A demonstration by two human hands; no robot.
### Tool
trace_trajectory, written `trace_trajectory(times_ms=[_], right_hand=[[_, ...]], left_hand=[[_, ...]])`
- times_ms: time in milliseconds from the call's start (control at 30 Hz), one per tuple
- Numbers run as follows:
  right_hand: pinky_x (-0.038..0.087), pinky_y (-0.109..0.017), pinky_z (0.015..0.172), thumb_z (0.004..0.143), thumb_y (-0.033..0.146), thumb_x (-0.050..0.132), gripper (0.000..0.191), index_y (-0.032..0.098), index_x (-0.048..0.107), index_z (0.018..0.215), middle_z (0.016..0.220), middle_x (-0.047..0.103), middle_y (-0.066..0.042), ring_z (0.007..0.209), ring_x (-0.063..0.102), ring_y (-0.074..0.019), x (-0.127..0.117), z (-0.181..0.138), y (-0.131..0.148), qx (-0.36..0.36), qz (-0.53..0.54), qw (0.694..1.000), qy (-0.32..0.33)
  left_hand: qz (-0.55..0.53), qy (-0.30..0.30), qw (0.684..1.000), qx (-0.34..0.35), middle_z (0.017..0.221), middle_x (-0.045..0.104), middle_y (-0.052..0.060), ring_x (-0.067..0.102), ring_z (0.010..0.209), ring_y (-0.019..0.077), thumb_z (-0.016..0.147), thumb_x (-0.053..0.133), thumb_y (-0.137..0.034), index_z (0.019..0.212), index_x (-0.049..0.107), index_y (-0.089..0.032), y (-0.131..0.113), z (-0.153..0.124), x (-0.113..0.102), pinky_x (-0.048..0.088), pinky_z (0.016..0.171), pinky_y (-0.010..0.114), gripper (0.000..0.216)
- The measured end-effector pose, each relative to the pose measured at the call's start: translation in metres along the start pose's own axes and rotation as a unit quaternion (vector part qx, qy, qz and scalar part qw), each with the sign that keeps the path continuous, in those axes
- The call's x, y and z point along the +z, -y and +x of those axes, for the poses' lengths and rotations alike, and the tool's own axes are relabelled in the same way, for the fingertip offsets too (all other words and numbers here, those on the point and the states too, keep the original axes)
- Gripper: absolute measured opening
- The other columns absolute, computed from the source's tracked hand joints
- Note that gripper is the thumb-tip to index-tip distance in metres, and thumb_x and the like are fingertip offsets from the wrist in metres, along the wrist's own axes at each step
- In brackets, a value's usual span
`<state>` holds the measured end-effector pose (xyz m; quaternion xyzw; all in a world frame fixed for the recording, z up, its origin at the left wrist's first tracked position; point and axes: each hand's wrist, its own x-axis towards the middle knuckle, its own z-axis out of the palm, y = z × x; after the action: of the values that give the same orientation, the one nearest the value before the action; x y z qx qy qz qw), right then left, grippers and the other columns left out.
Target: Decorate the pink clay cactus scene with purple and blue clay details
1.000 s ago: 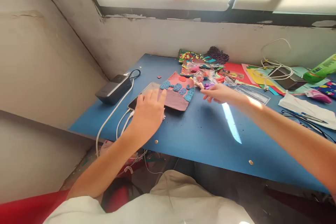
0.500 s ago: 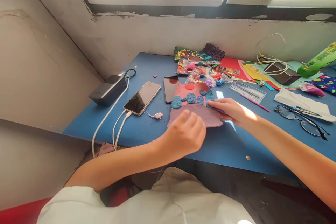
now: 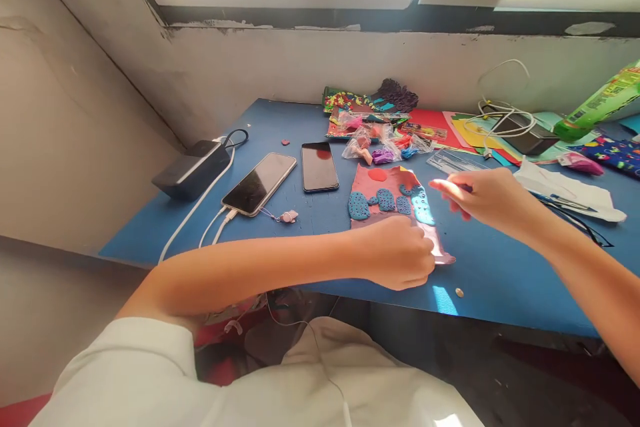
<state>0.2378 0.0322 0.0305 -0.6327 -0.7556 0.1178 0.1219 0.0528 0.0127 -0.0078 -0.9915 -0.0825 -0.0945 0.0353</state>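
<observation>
A pink and mauve clay slab (image 3: 387, 192) with blue textured blobs and a red disc lies on the blue table (image 3: 280, 227) near its front edge. My left hand (image 3: 400, 253) rests on the slab's near part, fingers curled and pressed down on it. My right hand (image 3: 480, 197) hovers just right of the slab, fingers pinched together on a thin pink stick whose end barely shows. Small clay pieces in clear bags (image 3: 380, 147) lie behind the slab.
Two phones (image 3: 253, 183) (image 3: 320, 167) and a black power bank (image 3: 193, 167) with white cables lie on the left. Coloured paper (image 3: 465, 130), a clear ruler (image 3: 450, 161), a cable coil (image 3: 505, 113), a green bottle (image 3: 600, 103) and white tissue (image 3: 570, 193) crowd the right.
The slab was dragged from beside the phone toward me and to the right. My left hand came down onto its near edge. My right hand lifted off it and moved right.
</observation>
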Motion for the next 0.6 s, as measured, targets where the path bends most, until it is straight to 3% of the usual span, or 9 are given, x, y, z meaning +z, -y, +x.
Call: trace_trajectory(times_ms=[100,167,233,333,400,500,600], right_hand=[[0.039,-0.026,0.05,0.086,0.031,0.04,0.024,0.021,0.061,0.091,0.056,0.061,0.001,0.041,0.049,-0.0115,0.0,0.016,0.01,-0.083,0.064,0.991,-0.079],[0.042,-0.026,0.054,0.086,0.023,0.037,0.03,0.019,0.057,0.108,0.078,0.068,-0.003,0.045,0.052,-0.0104,0.007,0.028,0.014,-0.127,0.084,0.979,-0.132],[0.045,-0.027,0.059,0.082,0.014,0.035,0.037,0.018,0.055,0.112,0.098,0.068,-0.007,0.053,0.057,-0.0104,0.017,0.039,0.013,-0.161,0.093,0.963,-0.196],[0.048,-0.03,0.072,0.072,0.005,0.034,0.042,0.016,0.058,0.104,0.109,0.065,-0.011,0.074,0.063,-0.015,0.031,0.046,0.002,-0.206,0.041,0.941,-0.265],[0.046,-0.032,0.079,0.068,0.004,0.033,0.037,0.018,0.061,0.089,0.106,0.066,-0.01,0.091,0.061,-0.0191,0.038,0.046,-0.008,-0.237,-0.01,0.934,-0.266],[0.043,-0.029,0.069,0.065,0.005,0.035,0.028,0.021,0.058,0.067,0.079,0.067,-0.004,0.077,0.059,-0.0187,0.046,0.043,-0.019,-0.236,-0.05,0.945,-0.222],[0.034,-0.025,0.056,0.063,0.008,0.037,0.021,0.02,0.052,0.055,0.056,0.056,-0.001,0.055,0.049,-0.0146,0.052,0.041,-0.021,-0.218,-0.068,0.957,-0.178]], left_hand=[[-0.045,-0.001,0.998,-0.053,0.054,0.057,0.003,0.037,0.044,0.0107,0.089,0.039,-0.029,0.057,0.061,-0.015,0.017,0.015,0.0,0.018,0.044,0.028,0.041],[-0.068,-0.015,0.993,-0.098,0.049,0.052,0.001,0.033,0.043,0.0091,0.089,0.034,-0.026,0.055,0.058,-0.014,0.028,0.026,0.001,0.019,0.044,0.026,0.043],[-0.085,-0.033,0.987,-0.132,0.049,0.05,0.0,0.032,0.043,0.008,0.089,0.03,-0.021,0.058,0.058,-0.013,0.036,0.034,0.005,0.021,0.044,0.025,0.042],[-0.093,-0.053,0.981,-0.163,0.051,0.053,0.001,0.036,0.046,0.0085,0.089,0.03,-0.022,0.058,0.057,-0.013,0.04,0.036,0.014,0.021,0.045,0.025,0.042],[-0.092,-0.058,0.979,-0.172,0.054,0.057,0.003,0.041,0.048,0.0102,0.088,0.034,-0.027,0.056,0.057,-0.014,0.037,0.033,0.021,0.02,0.046,0.026,0.042],[-0.088,-0.058,0.979,-0.172,0.057,0.061,0.005,0.049,0.054,0.0134,0.087,0.037,-0.03,0.056,0.059,-0.016,0.03,0.028,0.028,0.019,0.046,0.027,0.041],[-0.077,-0.049,0.981,-0.172,0.057,0.062,0.005,0.051,0.055,0.0138,0.086,0.038,-0.029,0.054,0.059,-0.016,0.025,0.029,0.025,0.018,0.046,0.028,0.041]])
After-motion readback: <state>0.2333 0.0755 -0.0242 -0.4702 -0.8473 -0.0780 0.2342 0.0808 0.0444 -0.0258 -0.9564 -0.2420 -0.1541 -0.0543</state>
